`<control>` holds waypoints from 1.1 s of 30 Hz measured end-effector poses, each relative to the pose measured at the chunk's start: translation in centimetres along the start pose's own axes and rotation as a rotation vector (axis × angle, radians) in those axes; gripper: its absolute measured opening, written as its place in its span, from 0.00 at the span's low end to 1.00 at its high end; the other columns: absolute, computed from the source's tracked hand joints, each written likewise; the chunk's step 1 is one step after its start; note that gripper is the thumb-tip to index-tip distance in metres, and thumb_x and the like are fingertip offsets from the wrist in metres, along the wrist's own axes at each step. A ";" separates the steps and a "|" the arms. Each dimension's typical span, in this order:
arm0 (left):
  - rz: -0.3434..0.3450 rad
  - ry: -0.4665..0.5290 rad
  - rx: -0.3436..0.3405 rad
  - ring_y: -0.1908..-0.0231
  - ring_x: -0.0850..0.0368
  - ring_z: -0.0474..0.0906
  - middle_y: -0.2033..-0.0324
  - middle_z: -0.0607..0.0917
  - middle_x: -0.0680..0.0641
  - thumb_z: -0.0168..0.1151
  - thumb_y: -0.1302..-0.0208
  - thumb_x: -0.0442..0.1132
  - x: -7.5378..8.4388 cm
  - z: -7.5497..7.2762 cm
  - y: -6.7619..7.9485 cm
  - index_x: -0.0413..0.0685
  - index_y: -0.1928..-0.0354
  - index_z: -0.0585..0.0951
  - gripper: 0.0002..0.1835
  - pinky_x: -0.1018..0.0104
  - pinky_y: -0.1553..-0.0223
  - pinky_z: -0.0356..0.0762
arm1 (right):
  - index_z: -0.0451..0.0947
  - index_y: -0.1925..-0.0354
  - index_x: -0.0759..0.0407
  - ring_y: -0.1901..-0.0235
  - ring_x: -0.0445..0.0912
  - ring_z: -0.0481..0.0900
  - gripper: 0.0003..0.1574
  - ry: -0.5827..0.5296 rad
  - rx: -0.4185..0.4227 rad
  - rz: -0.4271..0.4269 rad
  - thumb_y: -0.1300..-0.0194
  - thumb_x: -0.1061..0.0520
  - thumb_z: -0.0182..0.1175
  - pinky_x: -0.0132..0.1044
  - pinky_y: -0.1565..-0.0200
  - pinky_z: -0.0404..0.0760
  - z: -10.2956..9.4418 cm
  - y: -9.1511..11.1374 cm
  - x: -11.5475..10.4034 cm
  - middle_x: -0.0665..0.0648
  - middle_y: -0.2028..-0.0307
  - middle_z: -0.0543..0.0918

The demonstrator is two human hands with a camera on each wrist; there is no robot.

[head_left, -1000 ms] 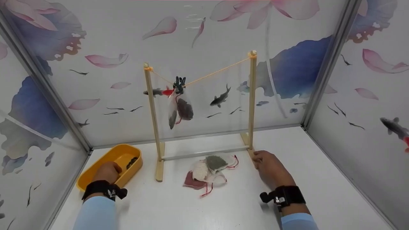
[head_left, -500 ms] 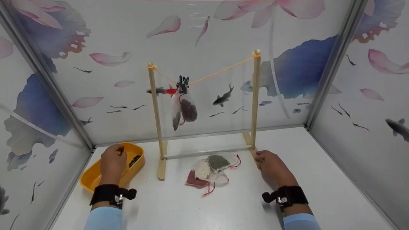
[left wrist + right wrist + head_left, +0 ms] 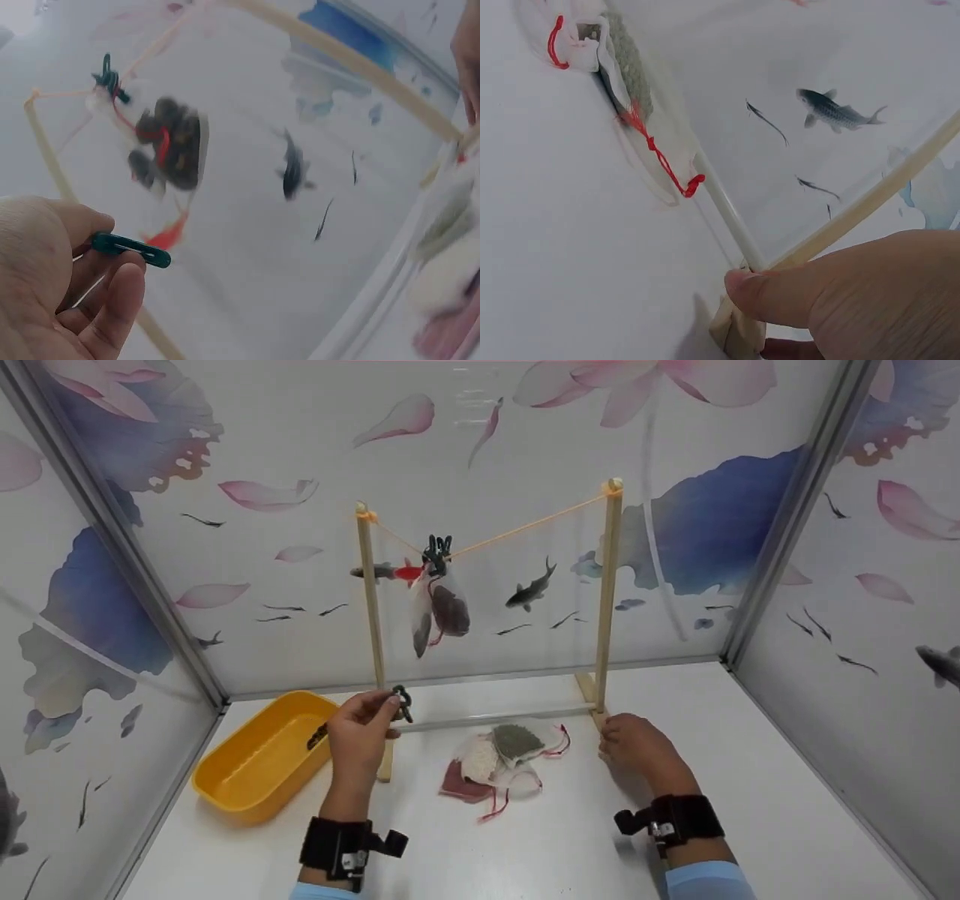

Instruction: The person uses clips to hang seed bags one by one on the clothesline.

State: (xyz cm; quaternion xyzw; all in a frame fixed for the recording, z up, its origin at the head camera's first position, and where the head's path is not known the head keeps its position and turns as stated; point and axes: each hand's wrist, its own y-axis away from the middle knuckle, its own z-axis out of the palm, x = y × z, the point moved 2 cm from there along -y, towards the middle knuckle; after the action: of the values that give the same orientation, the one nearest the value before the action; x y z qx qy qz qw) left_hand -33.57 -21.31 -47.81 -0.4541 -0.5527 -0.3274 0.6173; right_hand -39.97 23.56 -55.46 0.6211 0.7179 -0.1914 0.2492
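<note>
Several dark clips (image 3: 317,736) lie in the yellow tray (image 3: 259,754), just to the left of the left fingers. The left hand (image 3: 356,735) pinches one dark green clip (image 3: 131,250) between thumb and finger; seen from the left wrist, its long axis runs out past the fingertips, away from the palm, dipping slightly. The relation that seems to count is clip to cord: the slack cord (image 3: 525,527) sags above and beyond these fingers, well apart from them, and the left hand is the nearer one to its low point, where two hanging bags (image 3: 451,611) are bunched under more clips. To the right of the left fingers, and lower, a pile of filled bags (image 3: 480,765) rests on the white table (image 3: 555,840), between the two hands and touched by neither. Farthest right, the right hand (image 3: 641,750) grips the foot of the wooden stand (image 3: 610,585), thumb on top, beside the base of the right post. Half a second ago the left hand was over the tray; now it is right of it, before the left post, while the right hand has stayed put.
</note>
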 end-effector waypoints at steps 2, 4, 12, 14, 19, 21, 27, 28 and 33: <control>-0.010 0.078 -0.017 0.57 0.50 0.93 0.55 0.93 0.43 0.77 0.23 0.39 0.0 1.7 0.6 0.43 0.47 0.92 0.09 0.66 0.61 0.93 | 0.88 0.36 0.63 0.29 0.69 0.83 0.20 0.044 0.028 -0.043 0.19 0.56 0.69 0.67 0.29 0.81 -0.3 -0.2 -1.6 0.70 0.31 0.86; -0.020 0.141 -0.023 0.58 0.51 0.93 0.57 0.93 0.44 0.78 0.24 0.38 -0.1 3.1 1.2 0.42 0.49 0.93 0.08 0.65 0.62 0.93 | 0.88 0.34 0.60 0.31 0.68 0.85 0.21 0.020 0.057 -0.080 0.17 0.53 0.69 0.67 0.31 0.83 -0.5 0.2 -3.8 0.69 0.33 0.88; -0.056 0.327 -0.079 0.62 0.56 0.95 0.61 0.93 0.45 0.79 0.28 0.30 -0.4 7.8 3.4 0.34 0.56 0.92 0.05 0.63 0.67 0.93 | 0.90 0.34 0.55 0.41 0.56 0.92 0.26 -0.192 0.115 -0.354 0.19 0.43 0.72 0.59 0.40 0.91 1.3 2.8 -13.9 0.57 0.40 0.94; -0.077 0.351 -0.096 0.61 0.54 0.96 0.60 0.92 0.44 0.79 0.28 0.30 -0.3 8.5 3.9 0.34 0.56 0.92 0.05 0.62 0.66 0.94 | 0.88 0.31 0.56 0.44 0.53 0.93 0.32 -0.223 0.110 -0.402 0.22 0.39 0.74 0.57 0.43 0.92 2.2 3.3 -15.5 0.56 0.42 0.94; -0.141 0.406 -0.119 0.58 0.51 0.97 0.59 0.91 0.43 0.77 0.27 0.29 0.2 9.4 5.1 0.37 0.58 0.87 0.05 0.57 0.60 0.96 | 0.90 0.37 0.59 0.53 0.49 0.95 0.34 -0.259 0.166 -0.438 0.27 0.37 0.78 0.53 0.49 0.94 3.9 3.9 -17.2 0.54 0.50 0.96; -0.159 0.440 -0.130 0.58 0.51 0.97 0.59 0.91 0.43 0.76 0.27 0.27 0.3 9.6 5.3 0.39 0.59 0.85 0.06 0.56 0.58 0.96 | 0.91 0.43 0.59 0.56 0.48 0.95 0.28 -0.270 0.220 -0.446 0.29 0.41 0.80 0.52 0.51 0.95 4.1 4.0 -17.3 0.54 0.54 0.96; -0.200 0.508 -0.146 0.60 0.55 0.95 0.60 0.93 0.46 0.73 0.25 0.26 0.4 10.1 5.7 0.41 0.62 0.81 0.09 0.59 0.58 0.96 | 0.91 0.47 0.59 0.56 0.50 0.95 0.23 -0.289 0.287 -0.479 0.33 0.49 0.85 0.52 0.53 0.95 3.8 4.0 -17.4 0.58 0.56 0.95; -0.206 0.504 -0.146 0.60 0.55 0.95 0.61 0.93 0.46 0.73 0.24 0.27 0.5 10.1 5.7 0.42 0.62 0.81 0.09 0.59 0.58 0.95 | 0.91 0.47 0.60 0.56 0.51 0.95 0.23 -0.274 0.289 -0.487 0.33 0.50 0.85 0.50 0.53 0.95 3.8 4.1 -17.4 0.59 0.55 0.95; -0.209 0.491 -0.145 0.60 0.56 0.95 0.62 0.95 0.47 0.76 0.25 0.29 0.6 10.3 6.0 0.43 0.63 0.83 0.09 0.59 0.58 0.95 | 0.91 0.49 0.61 0.57 0.49 0.94 0.20 -0.222 0.336 -0.543 0.34 0.54 0.85 0.42 0.56 0.95 3.7 4.1 -17.4 0.59 0.57 0.94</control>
State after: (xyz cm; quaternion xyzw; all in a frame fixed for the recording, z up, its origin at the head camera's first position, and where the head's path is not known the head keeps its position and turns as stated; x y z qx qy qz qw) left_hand -31.96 -9.51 -48.61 -0.3448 -0.4057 -0.5282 0.6615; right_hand -33.63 8.14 -47.90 0.4149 0.7842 -0.4328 0.1601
